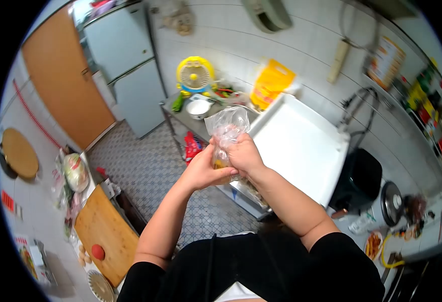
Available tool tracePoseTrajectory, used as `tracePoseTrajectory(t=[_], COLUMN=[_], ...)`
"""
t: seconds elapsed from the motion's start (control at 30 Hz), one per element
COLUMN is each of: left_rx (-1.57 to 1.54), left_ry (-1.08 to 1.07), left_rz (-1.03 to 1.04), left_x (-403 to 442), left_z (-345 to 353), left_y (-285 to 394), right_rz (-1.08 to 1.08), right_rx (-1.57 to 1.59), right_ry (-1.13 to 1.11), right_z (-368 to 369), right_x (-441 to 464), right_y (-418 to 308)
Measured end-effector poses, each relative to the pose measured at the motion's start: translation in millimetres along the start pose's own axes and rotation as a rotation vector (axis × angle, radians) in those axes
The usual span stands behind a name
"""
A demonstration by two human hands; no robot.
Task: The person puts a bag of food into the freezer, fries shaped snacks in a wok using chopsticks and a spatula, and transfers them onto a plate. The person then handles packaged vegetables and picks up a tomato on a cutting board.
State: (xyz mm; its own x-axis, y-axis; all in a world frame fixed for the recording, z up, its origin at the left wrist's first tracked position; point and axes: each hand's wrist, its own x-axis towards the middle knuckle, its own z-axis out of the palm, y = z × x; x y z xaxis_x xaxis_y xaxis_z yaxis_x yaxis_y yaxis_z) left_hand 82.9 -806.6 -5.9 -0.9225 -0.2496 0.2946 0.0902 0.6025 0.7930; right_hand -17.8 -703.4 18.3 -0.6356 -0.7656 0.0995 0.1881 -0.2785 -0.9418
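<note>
A clear plastic bag [227, 121] is held upright in front of my body, its crumpled top sticking up above my hands. My left hand [207, 168] is wrapped round the bag's left side, with the thumb laid across its front. Around the gathered neck of the bag, on the right, my right hand [243, 155] is closed. Something yellowish shows through the plastic between the hands, but I cannot make out what it is. The lower part of the bag is partly hidden behind my right hand and forearm.
A large white tray [299, 151] lies at the right. Behind the bag, a metal table [180, 117] bears a white bowl [199, 108], a yellow fan [195, 75] and a yellow packet [272, 85]. At the lower left, a wooden board [105, 234] holds a round red item [98, 252].
</note>
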Motion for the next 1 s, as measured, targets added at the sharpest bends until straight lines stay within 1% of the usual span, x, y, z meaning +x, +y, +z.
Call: tracePoseTrajectory(t=[0.03, 0.07, 0.1, 0.13, 0.17, 0.2, 0.23, 0.27, 0.3, 0.33, 0.37, 0.4, 0.43, 0.5, 0.53, 0.63, 0.67, 0.77, 0.8, 0.87, 0.9, 0.93, 1.0], left_rx=[0.008, 0.008, 0.006, -0.057, -0.143, -0.232, -0.311, -0.456, -0.614, -0.765, -0.929, -1.014, -1.123, -1.360, -1.379, -1.186, -0.993, -0.904, -0.915, -0.867, -0.844, -0.861, -0.923], left_ry=[0.004, 0.009, 0.013, 0.071, 0.134, 0.200, 0.262, 0.379, 0.474, 0.566, 0.658, 0.729, 0.712, 0.670, 0.656, 0.798, 0.864, 0.948, 0.986, 0.980, 0.973, 1.016, 1.054], left_rz=[-0.108, -0.213, -0.313, -0.410, -0.431, -0.446, -0.459, -0.415, -0.456, -0.491, -0.516, -0.606, -0.592, -0.553, -0.574, -0.451, -0.499, -0.548, -0.539, -0.452, -0.403, -0.404, -0.376], left_x=[0.0, 1.3, 1.9, 0.8, 1.3, 3.8, 4.7, 7.0, 9.3, 13.2, 16.9, 21.7, 27.6, 40.0, 49.5, 66.9, 70.9, 76.2, 74.1, 48.1, 42.2, 38.7, 27.7], left_z=[-18.4, -29.6, -41.2, -52.4, -59.9, -69.7, -88.8, -97.7, -109.2, -128.4, -139.5, -151.4, -170.2, -189.7, -208.0, -246.5, -260.8, -310.3, -322.0, -347.4, -360.8, -373.4, -406.4], left_y=[-5.2, -11.0, -18.4, -38.4, -63.9, -81.6, -94.3, -109.4, -131.2, -155.2, -181.6, -189.7, -207.4, -256.2, -256.6, -272.2, -276.1, -299.9, -301.7, -363.3, -380.9, -400.6, -428.0], right_rz=[0.039, 0.025, -0.075, -0.180, -0.286, -0.196, -0.354, -0.633, -0.919, -0.925, -1.047, -1.065, -1.086, -1.103, -1.108, -0.880, -0.798, 0.270, 0.378, 0.615, 0.729, 0.843, 0.867], right_rx=[0.053, -0.077, -0.130, -0.170, -0.213, -0.168, -0.295, -0.569, -0.839, -0.908, -0.901, -0.973, -1.039, -1.020, -0.997, -0.801, -0.647, 0.069, 0.012, 0.064, 0.084, 0.151, 0.216], right_ry=[-0.048, -0.121, -0.215, -0.301, -0.384, -0.385, -0.342, -0.334, -0.310, -0.432, -0.514, -0.558, -0.595, -0.486, -0.420, -0.457, -0.421, -0.476, -0.514, -0.588, -0.620, -0.642, -0.700], right_z=[15.0, 17.4, 23.8, 33.9, 40.7, 47.7, 58.9, 55.8, 51.1, 58.4, 62.8, 68.3, 80.7, 103.7, 123.6, 163.4, 175.5, 231.4, 247.5, 277.5, 292.2, 309.0, 340.9], right_x=[16.5, 34.8, 47.9, 60.8, 72.6, 84.9, 97.3, 113.6, 132.9, 148.6, 162.6, 174.6, 189.7, 220.7, 243.9, 308.4, 328.7, 385.1, 387.7, 412.6, 427.2, 443.2, 463.3], right_y=[13.2, 31.4, 38.5, 43.2, 48.4, 52.4, 55.6, 68.8, 86.0, 97.3, 114.5, 128.8, 138.7, 171.8, 179.9, 214.4, 226.9, 278.3, 256.7, 261.3, 270.3, 285.4, 307.8])
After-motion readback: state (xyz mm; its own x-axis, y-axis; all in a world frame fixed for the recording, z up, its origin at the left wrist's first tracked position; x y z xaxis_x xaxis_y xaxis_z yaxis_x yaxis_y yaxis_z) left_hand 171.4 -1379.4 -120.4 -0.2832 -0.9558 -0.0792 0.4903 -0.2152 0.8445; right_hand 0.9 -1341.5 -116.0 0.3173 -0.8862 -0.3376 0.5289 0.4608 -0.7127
